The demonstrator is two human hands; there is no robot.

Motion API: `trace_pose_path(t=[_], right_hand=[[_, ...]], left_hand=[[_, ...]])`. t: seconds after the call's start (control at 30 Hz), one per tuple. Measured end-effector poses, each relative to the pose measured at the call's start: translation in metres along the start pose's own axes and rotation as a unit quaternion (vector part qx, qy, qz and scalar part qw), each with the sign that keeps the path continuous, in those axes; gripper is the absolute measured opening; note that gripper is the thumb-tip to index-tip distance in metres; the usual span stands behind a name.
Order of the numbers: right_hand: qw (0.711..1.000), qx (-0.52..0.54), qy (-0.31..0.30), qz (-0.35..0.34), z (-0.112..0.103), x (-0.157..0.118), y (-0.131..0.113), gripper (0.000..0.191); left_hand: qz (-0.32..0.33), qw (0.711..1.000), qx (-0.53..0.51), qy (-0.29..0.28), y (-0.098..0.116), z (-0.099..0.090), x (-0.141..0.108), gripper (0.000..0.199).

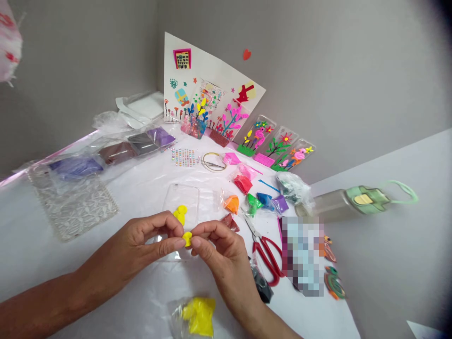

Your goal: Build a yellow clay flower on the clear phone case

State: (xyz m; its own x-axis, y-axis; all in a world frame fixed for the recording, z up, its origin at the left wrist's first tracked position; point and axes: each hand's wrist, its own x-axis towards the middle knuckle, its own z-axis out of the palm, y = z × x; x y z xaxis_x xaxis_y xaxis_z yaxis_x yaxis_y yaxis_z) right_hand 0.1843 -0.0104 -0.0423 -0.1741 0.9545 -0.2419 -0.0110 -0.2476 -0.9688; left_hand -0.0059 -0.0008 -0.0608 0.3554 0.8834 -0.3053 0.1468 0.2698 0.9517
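Note:
Between the fingertips of my left hand (pixel 155 240) and my right hand (pixel 221 249) is a small lump of yellow clay (pixel 187 238). Both hands pinch it, thumbs and forefingers closed from either side. Just beneath and behind them, a clear phone case (pixel 190 197) lies flat on the white table. On that case sits a yellow clay figure (pixel 181 214) made of rounded parts, partly covered by my left fingers. Nearer to me rests an open plastic bag of yellow clay (pixel 201 315).
Red-handled scissors (pixel 263 252) lie right of my hands, near small bags of coloured clay (pixel 253 203). A green-lidded bottle (pixel 339 202) lies further right. Decorated phone cases (pixel 278 146) lean along the wall. At left are a patterned mat (pixel 74 207) and bagged clay (pixel 116 153).

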Motion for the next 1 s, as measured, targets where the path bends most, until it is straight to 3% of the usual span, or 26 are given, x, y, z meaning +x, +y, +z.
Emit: trace_pose_path(t=[0.27,0.5,1.0], right_hand=[[1.000,-0.016,0.000,0.005,0.0019,-0.0003,-0.0017,0.012],[1.000,-0.026,-0.006,0.002,0.0018,-0.0019,-0.0022,0.013],[0.999,-0.045,0.010,-0.006,0.0020,-0.0027,-0.0023,0.016]], left_hand=[[-0.003,1.000,0.013,0.015,0.0036,0.0030,-0.0015,0.025],[0.024,0.999,0.024,-0.017,-0.0006,0.0024,0.0000,0.024],[0.030,0.999,0.034,0.013,-0.0021,0.0034,-0.0012,0.022]])
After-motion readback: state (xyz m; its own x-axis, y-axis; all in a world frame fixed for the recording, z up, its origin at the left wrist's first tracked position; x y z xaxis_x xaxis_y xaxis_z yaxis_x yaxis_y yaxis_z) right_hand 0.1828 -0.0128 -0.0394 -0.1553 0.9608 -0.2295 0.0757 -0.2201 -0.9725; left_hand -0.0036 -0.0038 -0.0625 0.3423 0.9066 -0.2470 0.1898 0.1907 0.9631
